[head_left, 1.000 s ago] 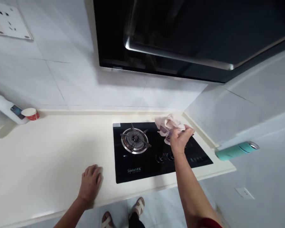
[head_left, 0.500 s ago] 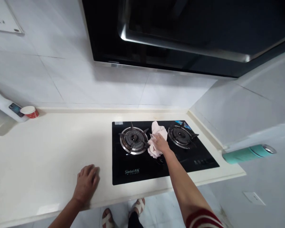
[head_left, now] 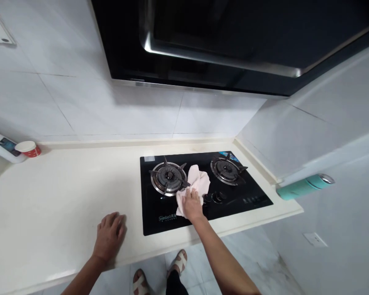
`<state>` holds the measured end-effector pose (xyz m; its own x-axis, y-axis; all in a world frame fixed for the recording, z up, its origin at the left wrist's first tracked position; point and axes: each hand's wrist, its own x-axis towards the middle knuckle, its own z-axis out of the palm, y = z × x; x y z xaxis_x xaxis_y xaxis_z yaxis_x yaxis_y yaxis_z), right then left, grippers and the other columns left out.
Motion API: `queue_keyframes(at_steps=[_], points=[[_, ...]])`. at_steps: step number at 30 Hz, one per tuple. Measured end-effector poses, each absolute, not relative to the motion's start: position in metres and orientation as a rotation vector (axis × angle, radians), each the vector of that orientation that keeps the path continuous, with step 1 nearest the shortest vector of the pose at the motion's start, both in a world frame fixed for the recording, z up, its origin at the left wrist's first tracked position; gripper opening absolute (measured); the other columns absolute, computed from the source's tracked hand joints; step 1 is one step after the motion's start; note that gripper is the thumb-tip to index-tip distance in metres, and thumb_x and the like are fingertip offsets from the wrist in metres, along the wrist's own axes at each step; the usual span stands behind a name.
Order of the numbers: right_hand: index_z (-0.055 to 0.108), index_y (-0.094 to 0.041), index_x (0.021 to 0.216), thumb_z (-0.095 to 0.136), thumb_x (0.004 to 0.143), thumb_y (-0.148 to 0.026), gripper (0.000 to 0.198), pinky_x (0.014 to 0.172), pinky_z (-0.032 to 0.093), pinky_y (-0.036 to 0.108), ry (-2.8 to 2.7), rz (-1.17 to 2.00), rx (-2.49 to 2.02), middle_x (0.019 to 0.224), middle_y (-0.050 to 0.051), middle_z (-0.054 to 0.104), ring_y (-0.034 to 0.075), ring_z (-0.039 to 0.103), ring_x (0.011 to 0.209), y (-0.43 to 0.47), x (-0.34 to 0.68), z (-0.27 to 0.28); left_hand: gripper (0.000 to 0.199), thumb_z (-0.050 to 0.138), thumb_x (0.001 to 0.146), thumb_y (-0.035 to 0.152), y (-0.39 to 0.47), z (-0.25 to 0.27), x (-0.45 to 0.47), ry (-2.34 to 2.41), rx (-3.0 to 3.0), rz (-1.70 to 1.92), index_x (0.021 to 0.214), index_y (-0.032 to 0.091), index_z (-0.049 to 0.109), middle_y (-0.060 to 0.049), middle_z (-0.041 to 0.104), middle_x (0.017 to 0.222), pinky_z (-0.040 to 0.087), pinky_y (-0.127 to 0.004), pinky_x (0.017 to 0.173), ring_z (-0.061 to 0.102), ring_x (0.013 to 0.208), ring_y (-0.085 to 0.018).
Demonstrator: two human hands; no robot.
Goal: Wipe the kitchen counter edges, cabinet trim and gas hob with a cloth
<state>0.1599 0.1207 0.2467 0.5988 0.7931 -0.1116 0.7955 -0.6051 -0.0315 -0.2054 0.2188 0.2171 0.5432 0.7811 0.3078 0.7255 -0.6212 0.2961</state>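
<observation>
My right hand (head_left: 193,206) presses a crumpled pale pink cloth (head_left: 199,182) onto the black glass gas stove (head_left: 233,211). The cloth spreads between the left burner (head_left: 169,177) and the control knobs (head_left: 215,197), its lower end under my fingers near the printed brand name. Farther right sits the second burner (head_left: 228,169), apart from the cloth. My left hand (head_left: 110,235) rests on the pale countertop (head_left: 70,196) left of the stove, fingers loosely bent and nothing in them.
A black range hood (head_left: 199,67) overhangs the stove. At the right counter end lies a teal bottle (head_left: 306,186). A red-and-white cup (head_left: 29,149) and a white bottle (head_left: 4,146) stand at the far left. Tiled walls enclose the back and right.
My right hand has drawn the cloth toward the front edge and slightly left across the stove. The left hand stays put on the counter. The view has turned a little right.
</observation>
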Motion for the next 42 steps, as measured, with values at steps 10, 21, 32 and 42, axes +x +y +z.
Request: queue_keyframes(at_steps=[10, 21, 32, 42], points=[[0.046, -0.017, 0.152, 0.049, 0.094, -0.055, 0.07, 0.099, 0.032, 0.074, 1.581, -0.206, 3.107, 0.157, 0.028, 0.038, 0.049, 0.04, 0.136, 0.114, 0.023, 0.229, 0.033, 0.047, 0.096, 0.029, 0.22, 0.217, -0.204, 1.281, 2.702, 0.636, 0.12, 0.019, 0.067, -0.016, 0.06, 0.128, 0.045, -0.047, 0.091, 0.053, 0.117, -0.032], [0.049, -0.013, 0.149, 0.039, 0.1, -0.039, 0.056, 0.117, 0.031, 0.053, 1.81, -0.169, 3.141, 0.155, 0.021, 0.042, 0.032, 0.036, 0.145, 0.108, 0.101, 0.244, 0.032, 0.048, 0.095, 0.029, 0.217, 0.223, -0.202, 1.28, 2.698, 0.649, 0.118, 0.018, 0.068, -0.016, 0.061, 0.126, 0.045, -0.047, 0.092, 0.053, 0.116, -0.032], [0.041, -0.003, 0.154, 0.039, 0.096, -0.034, 0.066, 0.122, 0.024, 0.05, 1.41, -0.185, 3.011, 0.162, 0.024, 0.033, 0.034, 0.027, 0.153, 0.096, 0.172, 0.218, 0.032, 0.048, 0.095, 0.029, 0.219, 0.222, -0.202, 1.294, 2.673, 0.628, 0.119, 0.021, 0.068, -0.015, 0.061, 0.127, 0.045, -0.047, 0.093, 0.052, 0.117, -0.031], [0.042, 0.001, 0.148, 0.033, 0.101, -0.049, 0.069, 0.121, 0.025, 0.056, 1.604, 0.3, 3.064, 0.159, 0.028, 0.035, 0.034, 0.026, 0.152, 0.015, 0.154, 0.185, 0.033, 0.046, 0.097, 0.031, 0.217, 0.228, -0.202, 1.27, 2.672, 0.618, 0.121, 0.02, 0.067, -0.015, 0.059, 0.127, 0.045, -0.047, 0.093, 0.052, 0.117, -0.031]])
